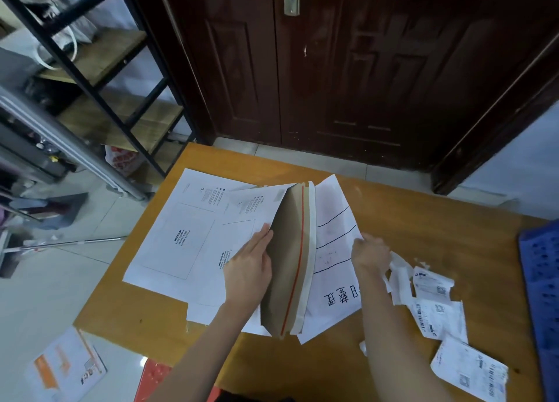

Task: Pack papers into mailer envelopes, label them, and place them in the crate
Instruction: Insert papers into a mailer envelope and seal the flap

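Early packing: left hand (248, 268) spreading mailer envelope (290, 259) mouth, right hand (370, 255) pinching paper sheet (332, 250) outside it; labelling, crating undone.

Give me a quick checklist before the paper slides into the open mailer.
1. Mouth of the white cardboard mailer envelope with brown lining open: ok, left hand holds the flap edge up.
2. White handwritten paper sheet gripped: ok, right hand pinches its far edge.
3. Sheet inside the mailer: not ok, it lies beside the mouth.
4. Red-lined adhesive strip unsealed: ok.
5. White printed shipping labels within reach: ok, on the table right of the sheet.
6. Blue perforated plastic crate ready: cannot tell, only its edge shows.
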Tool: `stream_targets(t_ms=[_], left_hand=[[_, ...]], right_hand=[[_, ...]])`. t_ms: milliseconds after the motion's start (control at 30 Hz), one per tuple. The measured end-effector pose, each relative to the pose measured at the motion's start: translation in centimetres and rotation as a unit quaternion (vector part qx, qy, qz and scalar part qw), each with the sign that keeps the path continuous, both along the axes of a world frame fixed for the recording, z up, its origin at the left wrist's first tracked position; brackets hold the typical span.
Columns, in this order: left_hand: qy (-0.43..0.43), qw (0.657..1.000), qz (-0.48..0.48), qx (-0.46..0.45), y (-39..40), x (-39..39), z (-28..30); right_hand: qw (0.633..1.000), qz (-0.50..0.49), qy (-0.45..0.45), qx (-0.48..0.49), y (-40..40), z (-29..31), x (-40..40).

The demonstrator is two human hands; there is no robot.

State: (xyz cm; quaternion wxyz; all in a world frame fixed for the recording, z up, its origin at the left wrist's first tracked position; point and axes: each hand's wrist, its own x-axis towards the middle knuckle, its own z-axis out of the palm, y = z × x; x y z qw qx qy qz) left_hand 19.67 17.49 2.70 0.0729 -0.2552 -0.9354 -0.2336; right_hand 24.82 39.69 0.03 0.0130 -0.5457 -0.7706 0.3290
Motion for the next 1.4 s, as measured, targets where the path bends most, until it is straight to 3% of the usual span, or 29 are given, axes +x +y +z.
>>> stream_targets(t_ms=[467,767,900,1133,1400], left_hand=[[-0.048,0.998,-0.026,-0.031,1.4,2.2,-1.0],[-0.024,0.997,-0.042,-0.06,2.5,2.1,-1.7],[-0.035,0.997,-0.039,-0.051,2.7,2.2,-1.7],[-0.059,0.996,-0.025,-0.06,2.9,2.7,-1.2],[-0.018,0.996,-0.069,-0.045,3.2,3.4,-1.4]], right_hand=[[0.986,-0.161,0.019,0.036,0.9,4.7,6.3],[0.939,-0.321,0.118,0.019,1.7,5.7,11.8],[0.949,-0.283,0.141,0.016,1.6,5.9,12.9],[0.979,-0.199,0.044,0.009,0.3,6.8,10.9],[0.99,-0.136,0.02,0.009,-0.4,8.0,8.6]])
